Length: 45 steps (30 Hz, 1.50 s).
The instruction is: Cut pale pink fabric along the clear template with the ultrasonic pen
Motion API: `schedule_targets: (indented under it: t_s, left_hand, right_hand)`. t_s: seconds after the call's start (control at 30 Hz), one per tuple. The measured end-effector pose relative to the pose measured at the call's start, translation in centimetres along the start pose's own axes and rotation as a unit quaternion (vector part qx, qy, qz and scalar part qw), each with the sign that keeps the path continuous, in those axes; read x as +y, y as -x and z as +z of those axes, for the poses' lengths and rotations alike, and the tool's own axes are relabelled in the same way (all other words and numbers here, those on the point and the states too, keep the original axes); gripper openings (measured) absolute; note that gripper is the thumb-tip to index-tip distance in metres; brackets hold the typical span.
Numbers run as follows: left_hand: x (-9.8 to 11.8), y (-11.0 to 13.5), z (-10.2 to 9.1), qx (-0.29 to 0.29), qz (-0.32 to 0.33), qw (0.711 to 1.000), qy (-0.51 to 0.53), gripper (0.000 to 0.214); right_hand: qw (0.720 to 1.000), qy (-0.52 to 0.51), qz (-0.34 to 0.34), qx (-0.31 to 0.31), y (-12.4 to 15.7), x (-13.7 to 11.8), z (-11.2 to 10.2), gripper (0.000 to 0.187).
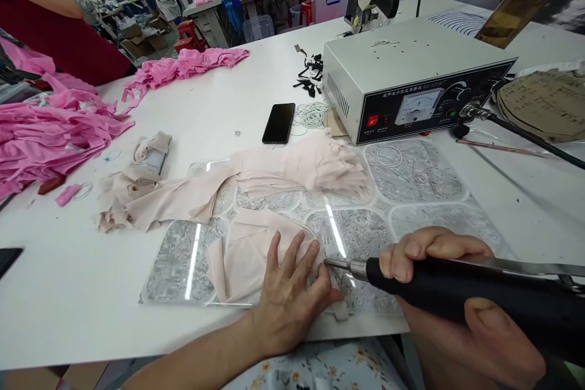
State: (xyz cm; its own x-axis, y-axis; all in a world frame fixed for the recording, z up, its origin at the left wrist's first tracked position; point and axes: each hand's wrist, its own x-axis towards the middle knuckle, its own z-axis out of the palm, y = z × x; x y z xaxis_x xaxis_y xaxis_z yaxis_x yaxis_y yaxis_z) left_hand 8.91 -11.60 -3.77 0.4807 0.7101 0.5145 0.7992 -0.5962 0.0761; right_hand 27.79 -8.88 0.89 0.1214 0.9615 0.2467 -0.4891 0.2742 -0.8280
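Observation:
My left hand [292,292] lies flat with fingers spread on a folded piece of pale beige fabric [240,253], pressing it onto a clear patterned plate [183,262]. My right hand [457,304] is wrapped round a black hand-held tool [457,289]. The tool's metal tip [331,262] touches the fabric just beside my left fingertips. More beige fabric pieces [256,180] lie in a loose heap farther back on the plate and the white table [68,292].
A grey control box with a dial [411,82] stands at the back right, a black phone [278,123] and white elastic loops [311,114] beside it. Pink fabric [46,134] is piled at the left. A person in red [55,18] stands at the far left.

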Motion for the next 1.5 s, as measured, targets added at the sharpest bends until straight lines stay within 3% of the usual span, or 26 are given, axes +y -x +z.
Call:
schedule_targets:
  t_s: [0.27, 0.73, 1.23, 1.5]
  left_hand:
    - [0.1, -0.1, -0.1, -0.003, 0.003, 1.0, -0.005, 0.026]
    - [-0.4, 0.0, -0.2, -0.028, -0.008, 0.999, 0.027, 0.025]
    - [-0.4, 0.0, -0.2, -0.027, -0.007, 0.999, 0.026, 0.023]
    - [-0.5, 0.0, -0.3, -0.028, 0.003, 0.999, 0.016, 0.022]
  right_hand:
    - [1.0, 0.01, 0.003, 0.012, 0.2, 0.0, 0.0, 0.02]
    - [0.998, -0.009, -0.05, -0.03, -0.5, 0.9, 0.0, 0.012]
    - [0.999, -0.032, -0.011, -0.017, -0.3, -0.1, -0.4, 0.017]
    - [0.999, -0.012, -0.028, -0.035, -0.3, 0.3, -0.4, 0.014]
